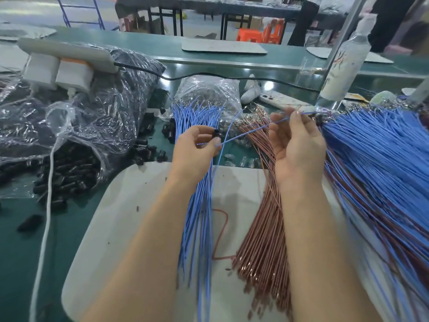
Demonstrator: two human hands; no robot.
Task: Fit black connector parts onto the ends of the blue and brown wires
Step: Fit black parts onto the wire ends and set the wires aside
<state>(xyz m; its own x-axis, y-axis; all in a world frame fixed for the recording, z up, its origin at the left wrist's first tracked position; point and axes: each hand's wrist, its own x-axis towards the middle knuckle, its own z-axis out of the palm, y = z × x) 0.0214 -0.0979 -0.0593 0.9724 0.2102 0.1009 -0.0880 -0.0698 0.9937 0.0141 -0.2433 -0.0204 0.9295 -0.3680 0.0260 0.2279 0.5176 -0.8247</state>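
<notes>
A green table (21,240) carries a pale grey mat (130,205) at its near edge, speckled with dark bits. Behind it runs a raised green shelf (151,46), and beyond that lies a workshop floor with dark benches and orange stools (262,33).

On the mat lie a bundle of blue wires (199,217) and, just to its right, a bundle of brown wires (267,233). A much larger heap of blue wires (383,163) fans over the right edge.

The left hand (195,147) pinches a black connector (217,134) between thumb and fingertips. The right hand (299,147), held apart from it, pinches a single blue wire (255,128) that stretches between the two hands. Whether its end already sits in the connector cannot be told.

On the left, a crumpled plastic bag (88,117) spills loose black connectors (69,173) across the table, and a white cable (47,205) trails toward the near edge. A clear bag of small parts (206,89), a phone (281,101) and a white bottle (346,61) stand farther back.

Bare mat shows between the two bundles and left of the blue one. The right side is crowded with wires up to the frame's edge.
</notes>
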